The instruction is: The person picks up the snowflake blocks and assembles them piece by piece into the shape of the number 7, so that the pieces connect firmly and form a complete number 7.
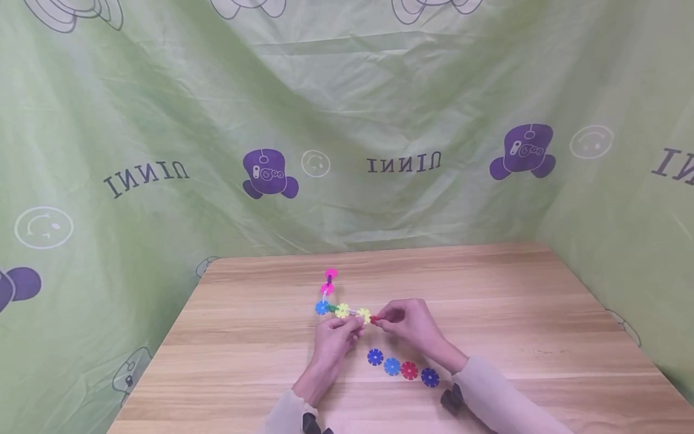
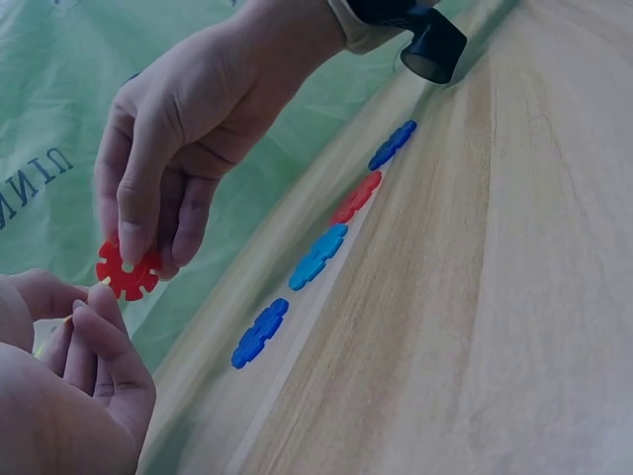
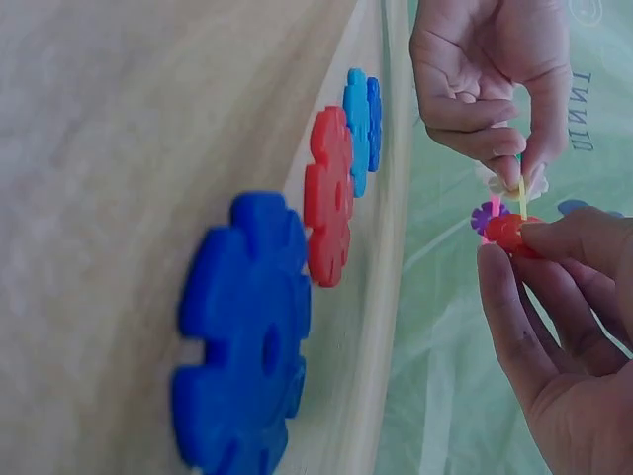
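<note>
A chain of joined flower-shaped discs runs from a pink disc (image 1: 331,273) at the back, past a light blue disc (image 1: 322,307), to two yellow ones. My left hand (image 1: 334,345) pinches the yellow disc (image 1: 364,316) at the chain's right end. Between thumb and fingers, my right hand (image 1: 414,325) grips a red disc (image 1: 374,320), whose edge meets that yellow disc. In the left wrist view the held red disc (image 2: 129,270) faces the camera, with the right hand (image 2: 188,129) above it. The right wrist view shows it edge-on (image 3: 510,235) against a thin yellow edge.
Four loose discs lie in a slanting row on the wooden table (image 1: 244,374) in front of the hands: dark blue (image 1: 375,357), light blue (image 1: 392,366), red (image 1: 409,371) and dark blue (image 1: 430,378). A green printed cloth (image 1: 347,211) hangs behind the table.
</note>
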Demonstrator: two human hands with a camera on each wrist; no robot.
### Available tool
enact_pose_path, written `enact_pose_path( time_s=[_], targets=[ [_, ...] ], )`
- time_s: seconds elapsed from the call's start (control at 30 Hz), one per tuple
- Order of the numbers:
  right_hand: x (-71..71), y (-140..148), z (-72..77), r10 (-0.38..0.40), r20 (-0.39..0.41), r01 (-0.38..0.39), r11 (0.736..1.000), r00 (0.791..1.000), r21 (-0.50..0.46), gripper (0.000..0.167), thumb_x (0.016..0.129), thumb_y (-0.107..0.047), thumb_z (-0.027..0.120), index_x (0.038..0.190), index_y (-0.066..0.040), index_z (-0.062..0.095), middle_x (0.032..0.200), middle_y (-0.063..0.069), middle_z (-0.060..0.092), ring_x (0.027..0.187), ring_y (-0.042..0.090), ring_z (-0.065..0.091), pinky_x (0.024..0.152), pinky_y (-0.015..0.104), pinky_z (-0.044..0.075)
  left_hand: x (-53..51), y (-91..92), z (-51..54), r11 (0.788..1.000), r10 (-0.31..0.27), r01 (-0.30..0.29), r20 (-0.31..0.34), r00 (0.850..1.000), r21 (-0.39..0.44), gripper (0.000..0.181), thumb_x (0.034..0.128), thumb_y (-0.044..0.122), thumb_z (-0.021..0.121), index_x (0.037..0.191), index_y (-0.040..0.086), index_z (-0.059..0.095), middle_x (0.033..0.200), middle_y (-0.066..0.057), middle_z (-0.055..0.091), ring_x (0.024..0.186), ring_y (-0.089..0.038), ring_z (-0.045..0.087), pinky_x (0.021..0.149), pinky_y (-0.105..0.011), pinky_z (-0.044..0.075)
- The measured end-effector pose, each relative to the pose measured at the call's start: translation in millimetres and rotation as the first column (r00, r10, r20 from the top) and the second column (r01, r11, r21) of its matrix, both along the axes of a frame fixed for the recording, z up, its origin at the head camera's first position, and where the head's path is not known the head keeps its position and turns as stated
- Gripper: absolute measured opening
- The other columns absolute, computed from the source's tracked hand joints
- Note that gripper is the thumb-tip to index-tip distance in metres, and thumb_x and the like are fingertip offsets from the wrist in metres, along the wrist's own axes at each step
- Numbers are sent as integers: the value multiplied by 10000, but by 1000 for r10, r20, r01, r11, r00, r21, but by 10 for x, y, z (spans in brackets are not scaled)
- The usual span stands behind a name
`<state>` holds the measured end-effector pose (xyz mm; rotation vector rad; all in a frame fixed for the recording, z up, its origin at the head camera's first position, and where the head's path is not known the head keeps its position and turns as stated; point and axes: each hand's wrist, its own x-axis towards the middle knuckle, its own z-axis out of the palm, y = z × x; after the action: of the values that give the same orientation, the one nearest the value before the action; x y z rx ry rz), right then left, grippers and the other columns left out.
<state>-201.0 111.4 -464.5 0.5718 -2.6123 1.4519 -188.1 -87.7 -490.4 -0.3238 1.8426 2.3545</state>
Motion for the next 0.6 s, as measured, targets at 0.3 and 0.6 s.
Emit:
enact_pose_path(
  time_s=[0.3,0.6],
  targets=[
    [43,-87,3,36,-115,-34,999,993,18,156,830,39,806,948,-62,804,897,57,806,787,94,736,743,153,605,11,-14,5,1000,-7,7,-11,1000,4,206,890,83,794,1029,-64,758,782,10,741,712,-81,659,657,-177,563],
    [60,-95,-8,96,-163,-89,995,982,50,162,832,76,776,946,-37,795,881,73,794,766,69,718,711,135,600,52,-39,9,998,-50,50,1,999,-22,206,902,105,767,1048,-40,753,805,6,727,712,-85,617,658,-186,531]
  ],
)
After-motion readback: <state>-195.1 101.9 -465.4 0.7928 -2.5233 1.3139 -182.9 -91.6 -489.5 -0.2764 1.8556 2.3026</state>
